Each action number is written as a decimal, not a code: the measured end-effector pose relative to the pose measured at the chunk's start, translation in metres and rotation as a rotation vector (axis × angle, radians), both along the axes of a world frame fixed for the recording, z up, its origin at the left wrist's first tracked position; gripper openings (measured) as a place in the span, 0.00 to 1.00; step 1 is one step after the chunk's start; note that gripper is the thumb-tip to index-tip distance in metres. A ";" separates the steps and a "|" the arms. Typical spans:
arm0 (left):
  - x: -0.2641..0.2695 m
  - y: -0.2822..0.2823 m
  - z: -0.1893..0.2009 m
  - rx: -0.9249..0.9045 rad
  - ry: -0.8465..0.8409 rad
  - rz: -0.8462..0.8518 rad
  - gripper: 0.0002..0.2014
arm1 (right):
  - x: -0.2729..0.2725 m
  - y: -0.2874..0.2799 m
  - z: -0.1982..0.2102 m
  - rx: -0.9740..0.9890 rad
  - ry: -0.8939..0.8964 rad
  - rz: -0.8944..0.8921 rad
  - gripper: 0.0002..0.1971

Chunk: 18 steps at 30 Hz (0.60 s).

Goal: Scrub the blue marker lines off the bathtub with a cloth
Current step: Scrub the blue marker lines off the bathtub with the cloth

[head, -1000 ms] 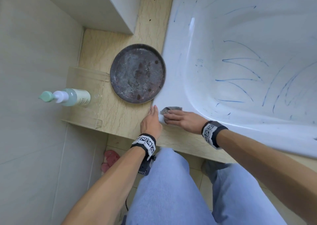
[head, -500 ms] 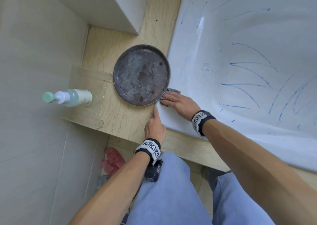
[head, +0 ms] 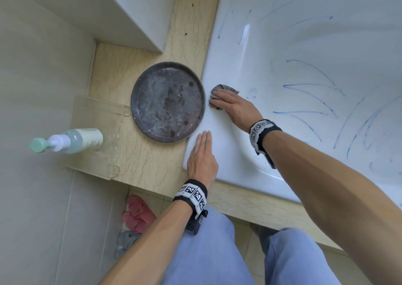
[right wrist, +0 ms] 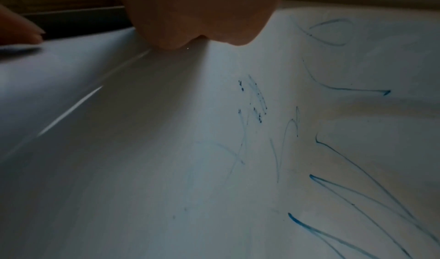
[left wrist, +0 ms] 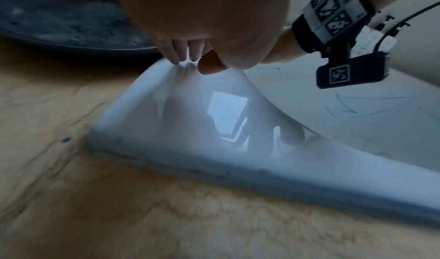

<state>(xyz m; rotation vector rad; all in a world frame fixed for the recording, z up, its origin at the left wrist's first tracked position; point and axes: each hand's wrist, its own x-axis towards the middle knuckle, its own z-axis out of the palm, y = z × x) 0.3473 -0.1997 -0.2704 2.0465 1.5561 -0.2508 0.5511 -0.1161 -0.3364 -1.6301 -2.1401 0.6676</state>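
Left hand (head: 201, 157): flat, fingers straight, resting on the bathtub rim (head: 219, 132), likely as a brace.
Right hand (head: 233, 106): fingers extended, pressing the grey cloth (head: 220, 88) onto the rim.
Metal tray (head: 168, 102): just beside the cloth, limiting leftward strokes.
Blue marker lines (head: 309, 97): beyond, across the open basin.

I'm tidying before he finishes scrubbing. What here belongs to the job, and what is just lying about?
Part of the job:
- grey cloth, under the right hand
- bathtub
- blue marker lines
- left hand, flat on the tub rim

Lying about:
- dark round tray
- pump bottle
- pink slippers
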 end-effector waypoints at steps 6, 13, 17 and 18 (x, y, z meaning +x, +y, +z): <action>0.039 0.045 -0.008 0.013 -0.026 -0.042 0.38 | 0.012 0.046 -0.007 0.003 0.066 -0.029 0.24; 0.063 0.084 -0.015 0.037 -0.042 -0.100 0.39 | 0.044 0.103 -0.007 0.009 0.065 -0.037 0.25; 0.070 0.096 -0.018 -0.002 -0.024 -0.128 0.38 | 0.059 0.135 -0.006 0.075 0.076 -0.085 0.24; 0.071 0.097 -0.017 -0.022 -0.020 -0.129 0.38 | 0.062 0.143 -0.005 0.105 0.084 -0.099 0.24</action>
